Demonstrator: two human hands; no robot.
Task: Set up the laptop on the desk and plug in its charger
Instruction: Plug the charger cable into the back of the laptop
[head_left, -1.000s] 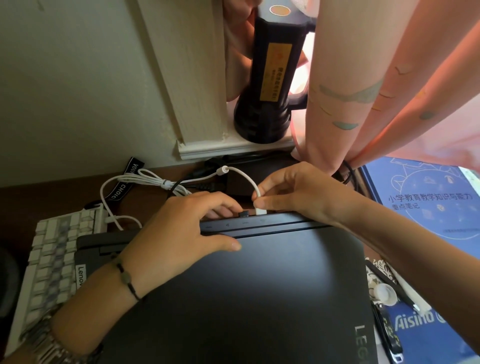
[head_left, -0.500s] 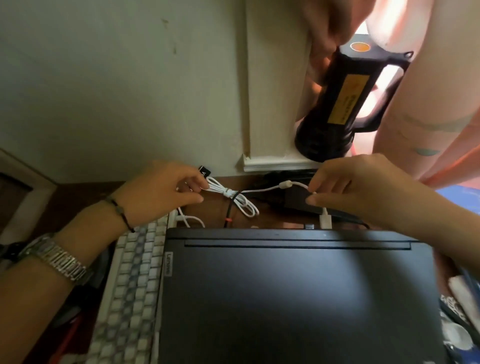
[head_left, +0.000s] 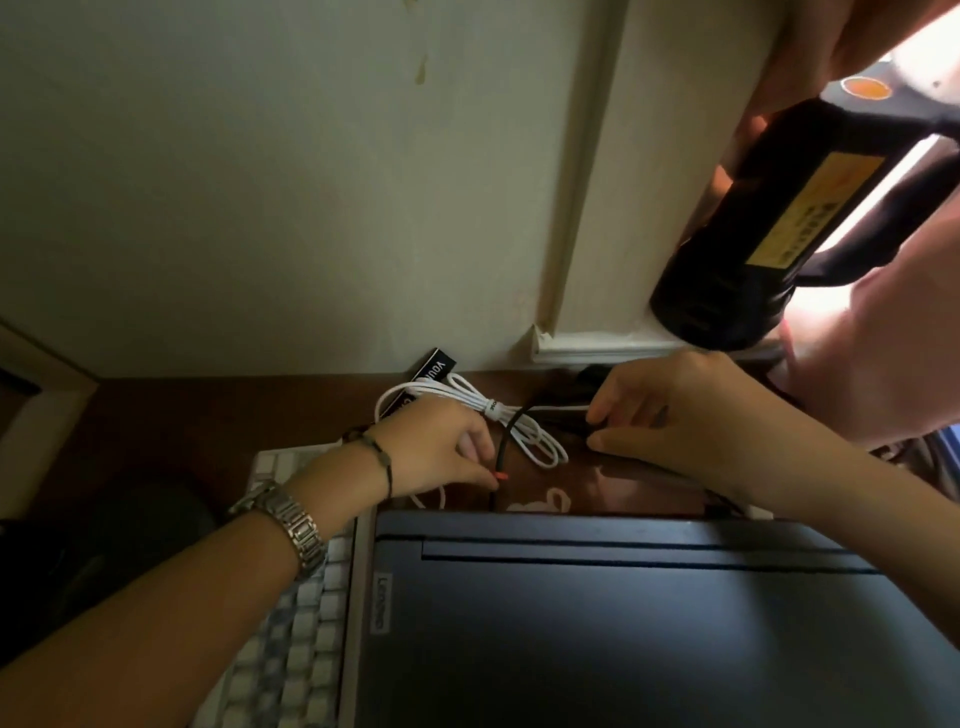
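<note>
Laptop (head_left: 649, 623), a closed black slab with a matte lid and a small brand tag near its left edge, filled the lower right of the frame and lay flat on the dark brown wooden table (head_left: 208, 415). Just beside its left edge, in the lower centre, sat a white and grey mechanical keyboard (head_left: 296, 649), partly covered by the left forearm, which wore a silver metal link watch (head_left: 291, 525) and a thin dark cord bracelet (head_left: 379, 452).

Beyond the laptop's rear edge, the left hand (head_left: 441, 447) reached into the middle of the frame. Its grip was nearly closed, thumb and fingertips pinching a thin black cable (head_left: 506, 436) at a small orange-red band. The cable ran down toward the back of the laptop; whether it was plugged in could not be told.

To the right of centre, the right hand (head_left: 675, 415) had its grip closed, thumb and forefinger pressed together on something dark, likely the same black cable, though the fingers hid the contact.

Between the two hands lay a coiled white cable (head_left: 467, 400), bundled with a tie, resting on the table near a black fabric tag with white lettering (head_left: 434, 369).

Farther back, in the upper right, a large black handheld torch with a yellow label (head_left: 769, 228) stood tilted on a white window ledge (head_left: 587, 345), against the pale wall (head_left: 260, 182).
</note>
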